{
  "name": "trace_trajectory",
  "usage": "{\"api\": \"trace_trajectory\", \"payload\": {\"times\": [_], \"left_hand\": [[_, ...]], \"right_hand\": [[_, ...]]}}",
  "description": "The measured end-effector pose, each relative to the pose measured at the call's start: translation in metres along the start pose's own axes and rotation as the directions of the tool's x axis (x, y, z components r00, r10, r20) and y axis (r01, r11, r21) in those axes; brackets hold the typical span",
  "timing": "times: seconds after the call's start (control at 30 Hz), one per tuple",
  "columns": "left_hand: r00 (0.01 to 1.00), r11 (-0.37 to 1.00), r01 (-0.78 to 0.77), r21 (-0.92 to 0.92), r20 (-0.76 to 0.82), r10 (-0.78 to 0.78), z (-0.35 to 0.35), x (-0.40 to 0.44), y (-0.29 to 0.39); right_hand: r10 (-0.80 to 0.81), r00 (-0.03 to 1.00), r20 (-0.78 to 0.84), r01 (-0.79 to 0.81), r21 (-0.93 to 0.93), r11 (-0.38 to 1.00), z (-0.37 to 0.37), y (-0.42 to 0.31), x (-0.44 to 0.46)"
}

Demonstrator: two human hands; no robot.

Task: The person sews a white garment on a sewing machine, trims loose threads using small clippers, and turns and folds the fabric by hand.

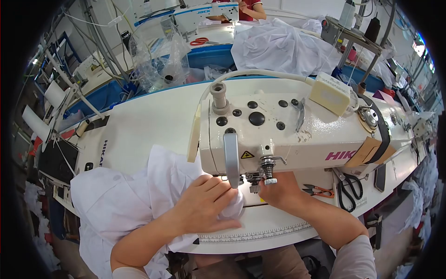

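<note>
My left hand lies on a white cloth garment, just left of the needle area of a white sewing machine. Its fingers are stretched out and the thumb is spread toward the table edge. The garment is bunched and runs from the machine head down over the front left edge. My right hand reaches under the machine arm from the right. Its fingers are hidden behind the tension knob, so what they touch cannot be seen. The needle is hidden too.
Orange-handled thread snips, black-handled scissors and a phone lie right of my right arm. A measuring tape runs along the front edge. Across the table are another sewing machine, white cloth and a person.
</note>
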State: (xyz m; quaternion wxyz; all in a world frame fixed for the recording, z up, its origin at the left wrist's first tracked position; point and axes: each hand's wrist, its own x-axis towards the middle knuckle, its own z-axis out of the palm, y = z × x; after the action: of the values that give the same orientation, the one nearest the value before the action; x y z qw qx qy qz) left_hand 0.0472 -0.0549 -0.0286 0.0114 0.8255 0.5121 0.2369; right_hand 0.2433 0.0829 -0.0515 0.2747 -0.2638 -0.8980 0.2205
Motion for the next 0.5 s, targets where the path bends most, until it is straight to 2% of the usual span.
{"api": "trace_trajectory", "payload": {"times": [0.2,0.27,0.4,0.47,0.5], "left_hand": [[0.997,0.991,-0.067,0.112,-0.016,0.07,0.007,-0.002,-0.005],[0.995,0.989,-0.083,0.12,-0.036,0.088,0.008,-0.002,-0.006],[0.994,0.992,-0.087,0.086,-0.062,0.093,0.009,-0.001,-0.006],[0.994,0.994,-0.086,0.065,-0.069,0.09,0.009,-0.001,-0.006],[0.994,0.994,-0.086,0.061,-0.069,0.09,0.009,-0.001,-0.006]], "right_hand": [[0.028,1.0,0.012,-0.028,0.019,0.999,0.001,0.0,0.002],[-0.043,0.998,-0.05,0.042,-0.019,0.999,0.004,0.003,0.0],[-0.109,0.994,-0.019,0.109,-0.029,0.994,0.003,0.008,-0.003],[-0.298,0.952,0.064,0.295,0.059,0.954,0.006,0.012,-0.006],[-0.297,0.953,0.064,0.294,0.059,0.954,0.005,0.011,-0.005]]}}
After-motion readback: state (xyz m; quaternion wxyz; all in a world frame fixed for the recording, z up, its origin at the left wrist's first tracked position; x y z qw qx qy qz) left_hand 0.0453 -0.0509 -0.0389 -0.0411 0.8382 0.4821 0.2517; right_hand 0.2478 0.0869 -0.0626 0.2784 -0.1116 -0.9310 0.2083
